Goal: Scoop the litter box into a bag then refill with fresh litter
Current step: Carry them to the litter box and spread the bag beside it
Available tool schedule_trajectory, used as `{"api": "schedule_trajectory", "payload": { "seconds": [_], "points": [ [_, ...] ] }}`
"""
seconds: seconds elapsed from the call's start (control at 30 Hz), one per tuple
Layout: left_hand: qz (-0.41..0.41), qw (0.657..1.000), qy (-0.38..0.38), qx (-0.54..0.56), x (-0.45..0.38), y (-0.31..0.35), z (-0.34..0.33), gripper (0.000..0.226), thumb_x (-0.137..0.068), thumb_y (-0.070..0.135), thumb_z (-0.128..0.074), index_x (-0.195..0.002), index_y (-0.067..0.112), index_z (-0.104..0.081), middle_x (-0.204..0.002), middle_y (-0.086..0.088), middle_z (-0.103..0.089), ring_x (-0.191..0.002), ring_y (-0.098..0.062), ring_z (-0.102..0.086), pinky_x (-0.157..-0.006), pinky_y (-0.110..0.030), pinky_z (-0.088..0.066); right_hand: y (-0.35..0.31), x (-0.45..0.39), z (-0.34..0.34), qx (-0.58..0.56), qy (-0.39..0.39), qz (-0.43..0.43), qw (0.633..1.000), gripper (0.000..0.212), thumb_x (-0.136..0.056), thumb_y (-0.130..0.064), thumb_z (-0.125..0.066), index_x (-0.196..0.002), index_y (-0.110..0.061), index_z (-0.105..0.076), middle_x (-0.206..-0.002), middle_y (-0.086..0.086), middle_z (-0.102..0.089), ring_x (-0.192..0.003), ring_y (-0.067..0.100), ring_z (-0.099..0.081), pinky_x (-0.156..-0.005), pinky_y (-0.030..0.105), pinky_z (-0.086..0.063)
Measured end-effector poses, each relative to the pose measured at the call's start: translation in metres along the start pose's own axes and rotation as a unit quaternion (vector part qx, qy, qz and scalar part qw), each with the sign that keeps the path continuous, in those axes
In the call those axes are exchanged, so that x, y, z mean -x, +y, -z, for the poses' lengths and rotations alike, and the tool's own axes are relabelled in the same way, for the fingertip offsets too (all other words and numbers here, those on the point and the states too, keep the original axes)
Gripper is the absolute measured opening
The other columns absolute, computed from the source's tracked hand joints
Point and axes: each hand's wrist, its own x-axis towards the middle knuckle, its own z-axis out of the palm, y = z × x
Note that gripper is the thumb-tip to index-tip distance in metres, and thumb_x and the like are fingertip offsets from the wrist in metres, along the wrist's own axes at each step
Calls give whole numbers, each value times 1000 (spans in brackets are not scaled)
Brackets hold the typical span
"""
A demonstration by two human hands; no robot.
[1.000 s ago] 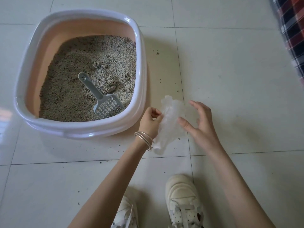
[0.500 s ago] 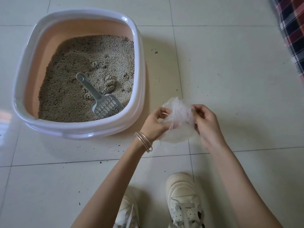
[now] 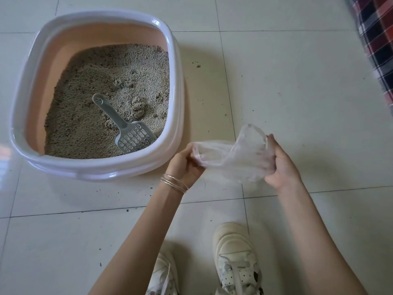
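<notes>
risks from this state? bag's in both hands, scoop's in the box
1. The thin clear plastic bag is stretched between the left hand and right hand; pulling harder could tear it.
2. Both hands are occupied, so taking the grey slotted plastic scoop means holding the bag one-handed, and its mouth may collapse.
3. The bag is held over the tiled floor, beside the pink-and-white litter box, so scooped litter could spill; stray grains already lie there.
</notes>
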Motion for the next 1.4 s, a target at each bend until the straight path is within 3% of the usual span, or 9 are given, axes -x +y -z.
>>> {"api": "schedule_trajectory", "payload": {
  "seconds": [0.23, 0.43, 0.53, 0.63, 0.73, 0.87, 1.0, 1.23, 1.4],
  "points": [
    [22, 937, 41, -347, 10, 1, 14, 46, -63, 37, -60, -105, 20, -58, -85, -1, -58, -66, -14, -62, -52, -26, -51, 5, -13, 20, 50, -4, 81, 995, 8, -86, -12, -57, -90, -19, -59, -81, -5, -60, -76, 10, -59, -64, 20, -51],
    [-135, 688, 61, -710, -3, -6, 9, 26, -70, 30, -73, -65, 23, -48, -66, 6, -53, -68, -20, -51, -62, -28, -40, 17, -5, 2, 368, -23, 108, 923, 41, -94, -23, -53, -133, -27, -43, -138, 2, -48, -129, 12, -44, -101, 29, -39],
    [-209, 695, 162, -668, -8, -15, 7, 23, -77, 25, -64, -66, 20, -44, -67, 0, -61, -63, -24, -57, -59, -28, -39, 18, 4, -7, 560, 40, 119, 819, 65, -92, -47, -47, -146, -31, -15, -152, 3, -25, -139, 18, -27, -107, 30, -25],
    [-243, 749, 114, -605, -7, -24, 8, 22, -80, 9, -60, -84, 20, -41, -84, 3, -60, -75, -23, -68, -69, -30, -53, 22, 13, -18, 528, 14, 105, 843, 73, -83, -53, -56, -141, -43, -12, -145, 1, -19, -128, 17, -32, -102, 29, -27],
    [-349, 682, -6, -643, -4, -28, 10, 44, -74, -6, -51, -115, 9, -45, -113, 0, -46, -109, -18, -49, -85, -11, -39, 32, 8, -23, 533, -28, 136, 835, 42, -80, -31, -70, -114, -40, -47, -121, -2, -34, -111, 13, -45, -94, 22, -41],
    [-354, 619, -13, -701, -4, -29, 11, 65, -66, -20, -32, -108, 18, -65, -126, -14, -41, -92, -20, -51, -81, -12, -39, 35, -9, -12, 600, 9, 238, 764, 28, -77, 7, -57, -80, -19, -65, -105, 4, -52, -92, 13, -54, -73, 11, -41],
    [-263, 545, 117, -787, -10, -14, 20, 53, -77, -10, -38, -121, 11, -56, -129, -17, -40, -112, -34, -50, -92, -36, -38, 26, -18, 15, 615, 88, 274, 734, 33, -76, 14, -47, -89, -6, -70, -102, 10, -56, -86, 16, -55, -70, 7, -37],
    [-322, 437, 64, -837, 8, -14, 23, 41, -84, 38, -49, -111, 9, -60, -135, -20, -41, -119, -42, -42, -96, -41, -41, -2, -20, 42, 712, -21, 213, 669, 39, -80, -17, -71, -115, -5, -58, -135, 7, -39, -126, 21, -36, -97, 14, -22],
    [-509, 308, -109, -796, 14, -6, 14, 21, -81, 15, -56, -98, 6, -63, -116, -12, -60, -114, -31, -50, -90, -39, -46, -26, 7, 24, 702, -198, 493, 474, 30, -77, -18, -66, -102, -11, -51, -121, 11, -52, -116, 26, -44, -100, 36, -36]
  ]
}}
